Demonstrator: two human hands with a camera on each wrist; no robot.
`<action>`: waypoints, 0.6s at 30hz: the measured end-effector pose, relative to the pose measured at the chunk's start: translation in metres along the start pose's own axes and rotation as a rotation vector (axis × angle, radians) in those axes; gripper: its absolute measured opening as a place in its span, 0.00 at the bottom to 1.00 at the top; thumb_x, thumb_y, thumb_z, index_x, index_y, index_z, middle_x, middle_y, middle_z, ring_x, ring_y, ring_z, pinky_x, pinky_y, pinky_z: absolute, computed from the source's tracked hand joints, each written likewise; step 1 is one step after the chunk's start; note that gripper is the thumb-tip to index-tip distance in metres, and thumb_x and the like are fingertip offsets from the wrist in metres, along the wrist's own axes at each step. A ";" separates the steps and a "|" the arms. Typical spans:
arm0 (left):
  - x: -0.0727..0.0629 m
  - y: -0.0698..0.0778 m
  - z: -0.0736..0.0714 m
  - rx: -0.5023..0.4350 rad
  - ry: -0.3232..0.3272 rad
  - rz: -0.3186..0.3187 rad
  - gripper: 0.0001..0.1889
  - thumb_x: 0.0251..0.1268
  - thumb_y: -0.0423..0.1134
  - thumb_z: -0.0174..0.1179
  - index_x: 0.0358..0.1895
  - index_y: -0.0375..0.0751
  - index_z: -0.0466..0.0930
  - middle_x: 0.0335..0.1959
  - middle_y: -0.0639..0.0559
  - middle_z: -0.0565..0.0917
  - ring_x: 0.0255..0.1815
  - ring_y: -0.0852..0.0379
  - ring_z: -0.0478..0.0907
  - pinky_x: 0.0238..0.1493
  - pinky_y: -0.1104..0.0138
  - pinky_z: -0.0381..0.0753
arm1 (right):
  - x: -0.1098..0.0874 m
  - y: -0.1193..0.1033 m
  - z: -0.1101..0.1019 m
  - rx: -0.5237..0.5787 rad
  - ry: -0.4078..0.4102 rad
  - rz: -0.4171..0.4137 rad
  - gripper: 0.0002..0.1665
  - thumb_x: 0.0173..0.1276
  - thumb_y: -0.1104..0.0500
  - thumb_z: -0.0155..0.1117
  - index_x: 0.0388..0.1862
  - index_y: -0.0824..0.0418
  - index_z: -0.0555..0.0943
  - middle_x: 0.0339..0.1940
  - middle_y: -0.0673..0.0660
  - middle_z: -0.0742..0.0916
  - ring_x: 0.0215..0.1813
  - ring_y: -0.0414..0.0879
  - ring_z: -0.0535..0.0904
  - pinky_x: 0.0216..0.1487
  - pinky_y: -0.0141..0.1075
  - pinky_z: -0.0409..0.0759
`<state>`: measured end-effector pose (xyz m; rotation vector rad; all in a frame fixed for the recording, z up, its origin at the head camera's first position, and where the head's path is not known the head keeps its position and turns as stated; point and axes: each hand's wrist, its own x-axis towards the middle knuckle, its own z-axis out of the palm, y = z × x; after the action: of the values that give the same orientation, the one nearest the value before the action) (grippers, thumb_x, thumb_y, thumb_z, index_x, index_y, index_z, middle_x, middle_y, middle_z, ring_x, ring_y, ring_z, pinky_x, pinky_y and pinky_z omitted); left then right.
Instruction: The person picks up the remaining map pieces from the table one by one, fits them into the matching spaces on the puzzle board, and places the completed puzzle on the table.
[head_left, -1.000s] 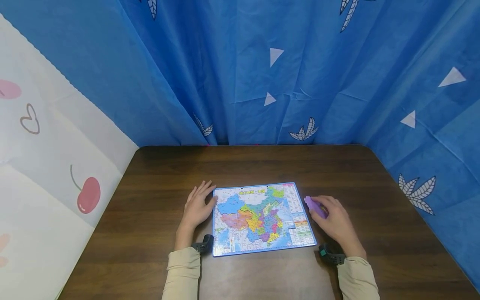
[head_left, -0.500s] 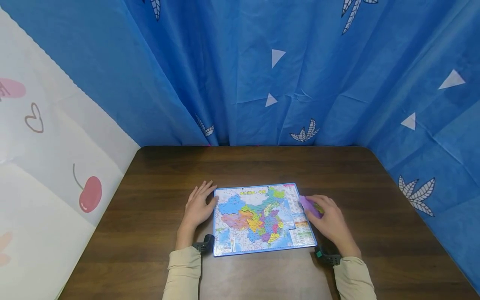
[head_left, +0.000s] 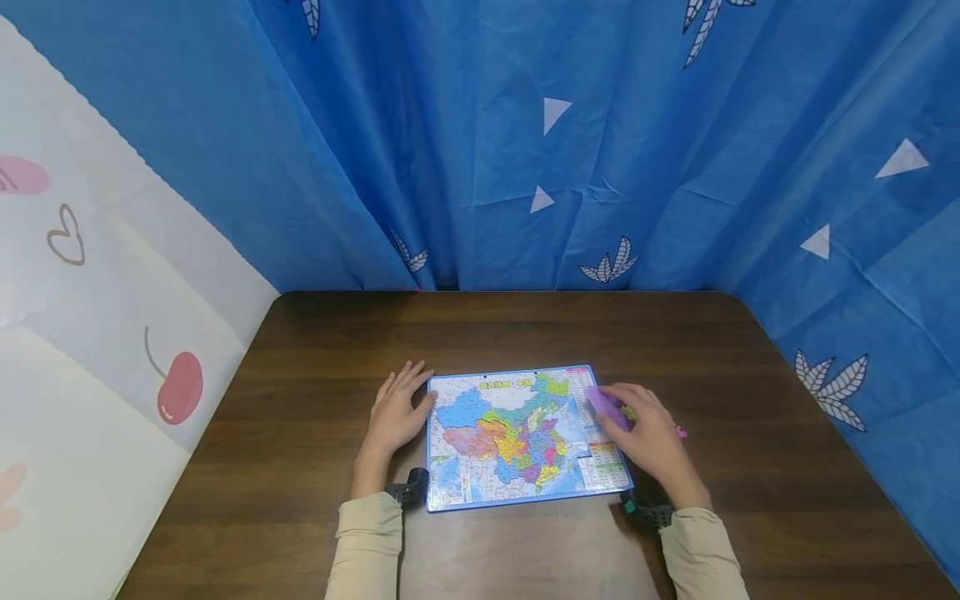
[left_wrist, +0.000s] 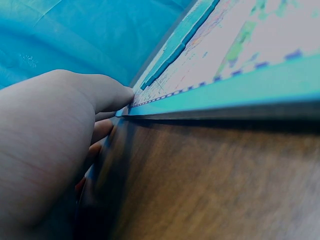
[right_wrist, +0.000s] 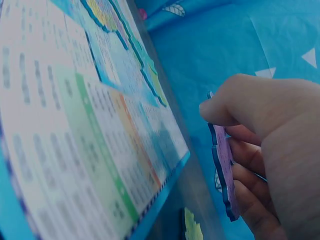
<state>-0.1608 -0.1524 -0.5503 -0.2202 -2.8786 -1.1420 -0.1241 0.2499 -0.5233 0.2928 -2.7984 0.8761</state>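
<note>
"Pinching what, in the right hand (head_left: 647, 429)?"

"A purple piece (right_wrist: 226, 175), thumb on one face and fingers on the other; held on edge, apart from the map board (head_left: 600, 477), and, in the head view, above the upper half of its right edge."

"And in the left hand (head_left: 397, 419)?"

"Nothing gripped. Fingers spread on the table (head_left: 480, 333) just off the board's left edge, near the upper left corner, with thumb tip at that edge."

"Nearby?"

"Beside the board's right edge, a yellow-green piece (right_wrist: 192, 227); farther right, past the right hand, a pink bit (head_left: 680, 432), mostly hidden."

"Good handling, then?"

"By judgement: steady the board lightly at its left edge against sliding; turn the purple piece flat before any contact; avoid snagging the raised coloured map (head_left: 480, 440) or brushing the yellow-green piece with the palm."
</note>
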 end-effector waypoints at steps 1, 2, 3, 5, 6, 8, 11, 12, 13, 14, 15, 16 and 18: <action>0.000 0.000 0.000 0.003 0.001 0.004 0.26 0.77 0.45 0.57 0.74 0.41 0.73 0.80 0.44 0.65 0.85 0.45 0.52 0.84 0.49 0.42 | 0.001 -0.002 0.000 0.004 0.001 -0.006 0.27 0.66 0.57 0.75 0.63 0.59 0.82 0.62 0.63 0.83 0.63 0.62 0.78 0.55 0.60 0.85; 0.000 0.000 0.000 0.005 0.002 0.006 0.26 0.77 0.45 0.57 0.74 0.41 0.73 0.80 0.44 0.65 0.84 0.44 0.53 0.84 0.49 0.42 | 0.001 -0.003 0.001 0.003 0.000 -0.009 0.27 0.65 0.57 0.75 0.63 0.59 0.82 0.62 0.63 0.83 0.63 0.62 0.78 0.54 0.60 0.85; 0.000 0.000 0.000 0.004 0.002 0.005 0.26 0.77 0.45 0.57 0.74 0.41 0.73 0.80 0.44 0.65 0.84 0.44 0.53 0.84 0.49 0.42 | 0.002 -0.005 0.001 0.006 -0.002 -0.013 0.27 0.65 0.57 0.75 0.63 0.60 0.82 0.62 0.63 0.83 0.62 0.62 0.78 0.54 0.59 0.85; 0.000 0.000 0.000 0.005 0.000 0.002 0.26 0.77 0.45 0.57 0.74 0.41 0.73 0.80 0.44 0.65 0.85 0.44 0.53 0.84 0.49 0.42 | 0.003 -0.009 0.002 0.012 -0.010 -0.016 0.27 0.65 0.57 0.75 0.62 0.60 0.83 0.62 0.63 0.83 0.62 0.62 0.78 0.55 0.59 0.85; 0.000 0.000 0.000 0.005 -0.003 0.000 0.26 0.77 0.45 0.57 0.74 0.41 0.73 0.80 0.44 0.65 0.85 0.44 0.52 0.84 0.49 0.42 | 0.004 -0.011 0.003 0.018 -0.014 -0.017 0.27 0.64 0.57 0.76 0.62 0.60 0.83 0.62 0.63 0.83 0.62 0.62 0.78 0.55 0.59 0.85; 0.000 0.000 0.000 0.005 -0.007 -0.006 0.26 0.77 0.46 0.57 0.74 0.42 0.72 0.81 0.45 0.65 0.85 0.45 0.52 0.84 0.50 0.41 | 0.005 -0.013 0.004 0.022 -0.024 -0.015 0.27 0.64 0.57 0.76 0.62 0.59 0.83 0.62 0.63 0.83 0.63 0.61 0.78 0.57 0.60 0.84; 0.000 0.000 0.001 0.009 -0.008 -0.006 0.27 0.77 0.46 0.57 0.74 0.42 0.72 0.81 0.44 0.64 0.85 0.45 0.51 0.84 0.49 0.41 | 0.006 -0.018 0.006 0.031 -0.034 -0.025 0.27 0.64 0.56 0.77 0.62 0.58 0.83 0.62 0.61 0.84 0.64 0.60 0.78 0.60 0.60 0.82; 0.000 0.000 0.001 0.009 -0.009 -0.006 0.27 0.77 0.46 0.57 0.74 0.42 0.72 0.81 0.44 0.64 0.85 0.45 0.51 0.84 0.49 0.41 | 0.007 -0.020 0.007 0.031 -0.035 -0.030 0.27 0.64 0.56 0.77 0.62 0.58 0.84 0.62 0.61 0.84 0.64 0.59 0.78 0.60 0.60 0.82; 0.000 0.000 0.001 0.009 -0.008 -0.006 0.27 0.77 0.46 0.56 0.74 0.42 0.72 0.81 0.45 0.64 0.85 0.45 0.51 0.84 0.49 0.41 | 0.007 -0.021 0.008 0.028 -0.035 -0.039 0.27 0.64 0.56 0.77 0.62 0.57 0.84 0.62 0.61 0.84 0.64 0.59 0.78 0.60 0.60 0.82; 0.000 0.000 0.001 0.010 -0.007 -0.006 0.27 0.77 0.46 0.56 0.74 0.42 0.72 0.81 0.45 0.64 0.85 0.45 0.51 0.84 0.49 0.41 | 0.008 -0.023 0.009 0.027 -0.035 -0.051 0.27 0.63 0.56 0.77 0.62 0.57 0.84 0.62 0.60 0.84 0.64 0.59 0.78 0.61 0.60 0.82; 0.000 0.000 0.001 0.008 -0.007 -0.004 0.27 0.77 0.46 0.56 0.74 0.42 0.72 0.81 0.45 0.65 0.85 0.45 0.52 0.84 0.49 0.41 | 0.009 -0.025 0.009 0.027 -0.035 -0.061 0.27 0.63 0.55 0.77 0.61 0.57 0.84 0.62 0.60 0.84 0.64 0.58 0.78 0.60 0.59 0.83; 0.000 0.000 0.001 0.008 -0.006 -0.003 0.26 0.77 0.46 0.56 0.74 0.42 0.72 0.81 0.45 0.65 0.85 0.45 0.52 0.84 0.49 0.41 | 0.009 -0.027 0.010 0.029 -0.034 -0.073 0.27 0.63 0.55 0.78 0.61 0.57 0.84 0.62 0.59 0.85 0.64 0.58 0.78 0.60 0.58 0.83; 0.000 0.000 0.001 0.007 -0.008 -0.005 0.26 0.77 0.46 0.56 0.74 0.42 0.72 0.81 0.45 0.65 0.85 0.46 0.51 0.85 0.50 0.40 | 0.011 -0.030 0.012 0.028 -0.030 -0.101 0.26 0.63 0.55 0.78 0.60 0.56 0.85 0.61 0.58 0.85 0.64 0.57 0.79 0.60 0.57 0.84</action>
<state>-0.1610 -0.1521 -0.5509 -0.2177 -2.8907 -1.1349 -0.1286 0.2171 -0.5144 0.4507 -2.7728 0.8951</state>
